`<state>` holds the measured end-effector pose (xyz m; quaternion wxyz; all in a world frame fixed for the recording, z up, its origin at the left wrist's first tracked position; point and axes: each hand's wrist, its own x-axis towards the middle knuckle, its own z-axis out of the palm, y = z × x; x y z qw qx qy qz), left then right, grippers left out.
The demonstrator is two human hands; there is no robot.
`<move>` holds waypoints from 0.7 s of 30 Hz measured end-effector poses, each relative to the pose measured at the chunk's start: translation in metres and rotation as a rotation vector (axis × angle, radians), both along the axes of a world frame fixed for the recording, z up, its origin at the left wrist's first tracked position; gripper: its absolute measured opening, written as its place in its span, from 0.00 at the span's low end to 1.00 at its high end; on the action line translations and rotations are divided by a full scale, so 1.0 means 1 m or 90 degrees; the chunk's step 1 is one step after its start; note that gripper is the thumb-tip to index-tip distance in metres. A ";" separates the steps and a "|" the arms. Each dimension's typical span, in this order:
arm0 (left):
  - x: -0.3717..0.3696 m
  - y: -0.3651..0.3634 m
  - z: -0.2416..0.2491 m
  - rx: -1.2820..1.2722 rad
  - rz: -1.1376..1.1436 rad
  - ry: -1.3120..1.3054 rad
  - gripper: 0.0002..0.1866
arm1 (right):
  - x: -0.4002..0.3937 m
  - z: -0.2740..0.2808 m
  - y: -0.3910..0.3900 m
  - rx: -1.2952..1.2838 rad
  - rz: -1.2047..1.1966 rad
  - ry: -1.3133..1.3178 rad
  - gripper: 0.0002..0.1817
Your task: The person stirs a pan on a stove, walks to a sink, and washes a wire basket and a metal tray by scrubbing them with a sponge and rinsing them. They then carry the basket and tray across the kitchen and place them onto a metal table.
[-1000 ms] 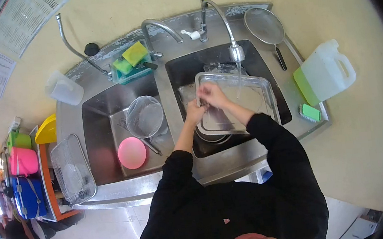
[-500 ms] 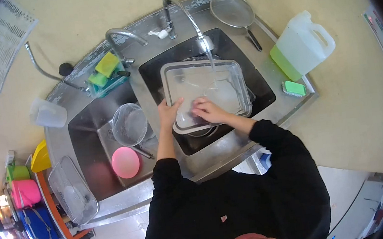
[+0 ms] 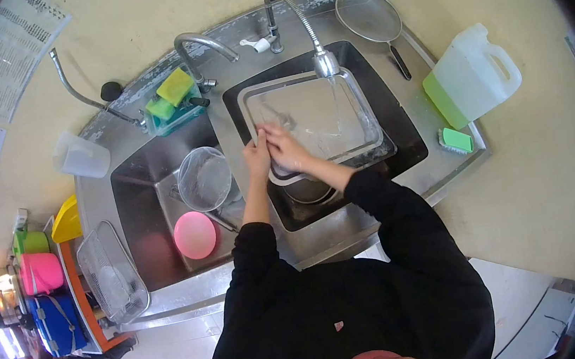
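Note:
A clear rectangular plastic container point(image 3: 318, 108) is held tilted over the right sink basin point(image 3: 408, 144), its rim facing me. My left hand point(image 3: 257, 158) grips its left edge, with the thumb at the rim and the other fingers partly hidden. Against the inside near that same edge lies my right hand point(image 3: 288, 150), fingers stretched out and slightly blurred, close beside the left thumb. Water falls from the flexible spout's head point(image 3: 326, 64) into the container. Beneath it, a round pot-like vessel point(image 3: 308, 190) is partly covered.
The left basin point(image 3: 146, 217) holds a clear round tub point(image 3: 204, 180) and a pink bowl point(image 3: 194, 235). Sponges point(image 3: 175, 86) sit behind. A strainer point(image 3: 368, 16), a jug of green liquid point(image 3: 471, 77) and a green brush point(image 3: 455, 140) stand right; a wire basket point(image 3: 111, 277) left.
My right hand has moved left across the container's inside, up to my left hand. The container is raised slightly and tilted differently. The whole view has shifted a little.

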<state>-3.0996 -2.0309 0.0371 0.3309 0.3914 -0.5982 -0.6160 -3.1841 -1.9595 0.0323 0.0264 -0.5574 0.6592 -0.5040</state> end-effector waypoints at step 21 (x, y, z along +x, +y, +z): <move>0.011 0.016 0.003 -0.067 0.109 -0.009 0.18 | -0.052 -0.030 0.114 0.233 0.041 0.012 0.03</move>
